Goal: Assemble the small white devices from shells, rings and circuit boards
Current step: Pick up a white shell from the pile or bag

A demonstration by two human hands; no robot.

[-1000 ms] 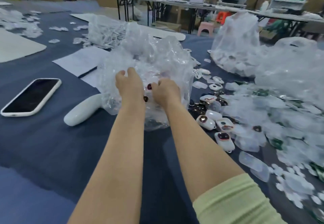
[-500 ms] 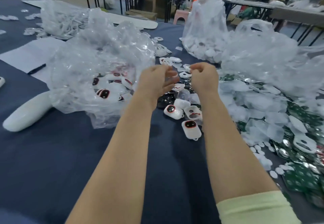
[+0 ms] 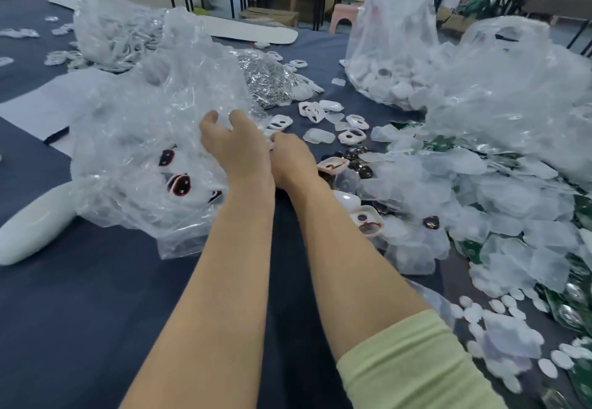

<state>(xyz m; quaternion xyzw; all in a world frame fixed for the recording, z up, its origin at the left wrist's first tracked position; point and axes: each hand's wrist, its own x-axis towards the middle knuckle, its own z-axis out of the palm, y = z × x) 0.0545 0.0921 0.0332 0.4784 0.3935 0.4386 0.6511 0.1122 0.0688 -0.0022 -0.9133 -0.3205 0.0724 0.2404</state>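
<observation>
Plastic dominates the head view: a crumpled clear bag [image 3: 144, 152] lies on the dark blue counter [image 3: 96, 312] just left of the person's forearms. White devices [image 3: 179, 184] with dark red windows show through its film, so it looks like the place where finished pieces collect. Raw parts are laid out in an arc on the far and right sides, within an arm's reach. There is a glinting heap of silver rings [image 3: 269, 78] behind the bag, loose white shells [image 3: 352, 136] beyond the hands, and green circuit boards [image 3: 445, 142] half buried under small clear sleeves [image 3: 480, 200]. A taller bag of shells [image 3: 390, 56] stands further back. The left hand [image 3: 234, 146] rests against the near flank of the clear bag, thumb lifted and fingers [image 3: 238, 117] loosely bent and slightly spread. They touch the film and do not seem to be gripping it, perhaps steadying it or feeling for its mouth. The right hand [image 3: 293, 158] sits just beside the left, almost touching it, above a scatter of half-built shells. Its fingers curl down and away behind the knuckles, so I cannot tell whether they pinch a part or hold nothing. A smooth white handle-shaped object [image 3: 32, 226] lies at the counter's left edge, untouched.
</observation>
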